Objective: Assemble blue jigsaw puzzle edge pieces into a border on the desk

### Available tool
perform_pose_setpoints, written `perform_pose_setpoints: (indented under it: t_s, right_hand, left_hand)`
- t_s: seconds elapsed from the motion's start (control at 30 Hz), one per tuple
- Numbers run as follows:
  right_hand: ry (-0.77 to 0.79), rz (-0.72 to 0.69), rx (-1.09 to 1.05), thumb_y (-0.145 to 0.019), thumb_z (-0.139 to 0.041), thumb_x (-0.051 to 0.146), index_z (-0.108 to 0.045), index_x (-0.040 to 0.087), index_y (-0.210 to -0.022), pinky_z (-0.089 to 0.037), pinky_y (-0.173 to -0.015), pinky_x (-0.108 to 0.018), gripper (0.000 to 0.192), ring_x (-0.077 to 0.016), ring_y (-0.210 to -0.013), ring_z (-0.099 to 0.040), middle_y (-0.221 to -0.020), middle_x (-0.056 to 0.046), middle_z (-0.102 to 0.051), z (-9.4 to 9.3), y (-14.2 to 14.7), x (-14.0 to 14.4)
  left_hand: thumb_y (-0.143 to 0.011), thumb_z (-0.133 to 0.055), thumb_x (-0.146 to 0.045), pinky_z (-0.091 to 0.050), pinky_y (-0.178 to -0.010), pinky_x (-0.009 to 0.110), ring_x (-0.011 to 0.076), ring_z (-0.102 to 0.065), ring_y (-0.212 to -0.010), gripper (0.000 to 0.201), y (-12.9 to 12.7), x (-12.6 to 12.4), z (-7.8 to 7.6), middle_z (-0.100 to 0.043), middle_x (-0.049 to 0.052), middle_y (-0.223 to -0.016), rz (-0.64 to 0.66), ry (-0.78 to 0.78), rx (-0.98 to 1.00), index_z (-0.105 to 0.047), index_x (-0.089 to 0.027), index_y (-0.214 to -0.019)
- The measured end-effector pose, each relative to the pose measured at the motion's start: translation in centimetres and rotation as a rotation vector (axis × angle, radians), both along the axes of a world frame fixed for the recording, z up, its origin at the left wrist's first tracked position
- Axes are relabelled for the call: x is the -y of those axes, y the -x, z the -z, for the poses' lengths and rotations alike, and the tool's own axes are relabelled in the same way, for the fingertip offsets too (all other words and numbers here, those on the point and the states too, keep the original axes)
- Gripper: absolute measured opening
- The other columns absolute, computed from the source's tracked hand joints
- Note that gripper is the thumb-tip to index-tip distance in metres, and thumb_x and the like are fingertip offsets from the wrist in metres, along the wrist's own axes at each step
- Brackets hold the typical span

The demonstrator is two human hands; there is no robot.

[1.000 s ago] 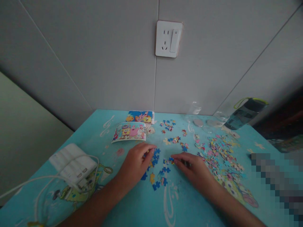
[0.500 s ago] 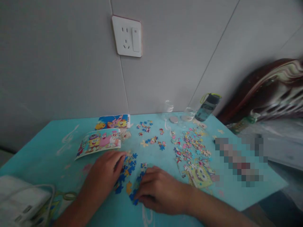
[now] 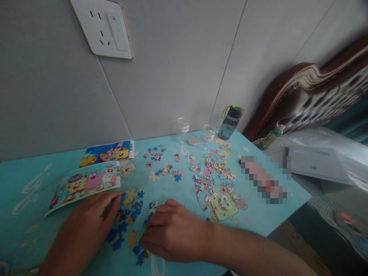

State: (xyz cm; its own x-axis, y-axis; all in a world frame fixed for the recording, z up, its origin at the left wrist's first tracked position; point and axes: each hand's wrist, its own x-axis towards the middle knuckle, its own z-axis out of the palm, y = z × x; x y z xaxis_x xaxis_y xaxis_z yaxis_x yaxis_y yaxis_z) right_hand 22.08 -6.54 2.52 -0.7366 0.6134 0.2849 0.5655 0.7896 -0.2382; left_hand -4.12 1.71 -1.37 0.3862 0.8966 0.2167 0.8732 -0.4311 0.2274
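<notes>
Blue puzzle pieces [image 3: 138,209] are spread near-right of the picture card [image 3: 93,182].
Probably light and stiff, best pinched by their edges; left hand [image 3: 93,214] is narrowed, right hand [image 3: 172,232] curled over some; whether any is gripped cannot be told.

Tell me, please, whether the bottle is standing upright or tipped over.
Upright: the bottle stands on its base on the table, dark cap uppermost.

Bare tablecloth [image 3: 182,194] lies beyond the right hand [image 3: 172,233]; puzzle pile [image 3: 214,168] obstructs rightward.
</notes>
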Motion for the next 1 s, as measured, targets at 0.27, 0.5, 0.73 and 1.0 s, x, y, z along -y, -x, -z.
perform_pose_setpoints:
  t_s: [0.27,0.5,0.73,1.0]
  right_hand:
    - [-0.058,-0.005,0.036,-0.096,-0.053,0.025,-0.057,0.022,-0.081,-0.031,-0.074,-0.035,0.016,-0.018,-0.077,-0.053,-0.08,0.002,-0.064,0.2,-0.2,0.1]
    - [-0.083,0.017,0.035,-0.096,-0.053,0.024,-0.055,0.022,-0.079,-0.031,-0.073,-0.035,0.017,-0.0174,-0.075,-0.053,-0.078,0.002,-0.063,-0.1,-0.3,0.0]
    - [-0.094,0.052,0.02,-0.1,-0.049,0.029,-0.057,0.022,-0.08,-0.033,-0.072,-0.035,0.023,-0.0169,-0.077,-0.055,-0.081,0.001,-0.065,0.1,-0.2,0.1]
    - [-0.072,0.072,0.069,-0.099,-0.052,0.022,-0.058,0.02,-0.083,-0.038,-0.069,-0.033,0.017,-0.0167,-0.078,-0.055,-0.082,0.0,-0.065,-0.2,-0.5,0.1]
  left_hand:
    - [-0.097,-0.04,-0.044,-0.044,-0.104,0.039,0.0235,-0.063,-0.108,0.033,0.6,-0.2,0.5,-0.069,0.001,-0.117,0.001,-0.004,-0.052,-0.062,-0.026,-0.114]
    - [-0.094,-0.042,-0.045,-0.047,-0.098,0.037,0.0234,-0.065,-0.104,0.033,1.1,-0.7,1.7,-0.071,0.0,-0.114,0.014,0.014,-0.06,-0.067,-0.028,-0.107]
    - [-0.092,-0.043,-0.045,-0.047,-0.097,0.036,0.024,-0.065,-0.104,0.036,1.7,-1.2,2.8,-0.07,0.002,-0.118,0.006,0.008,-0.088,-0.068,-0.027,-0.109]
    - [-0.094,-0.04,-0.044,-0.046,-0.101,0.037,0.0245,-0.062,-0.112,0.038,1.4,-1.0,2.6,-0.065,0.002,-0.127,0.034,0.014,-0.124,-0.066,-0.028,-0.117]
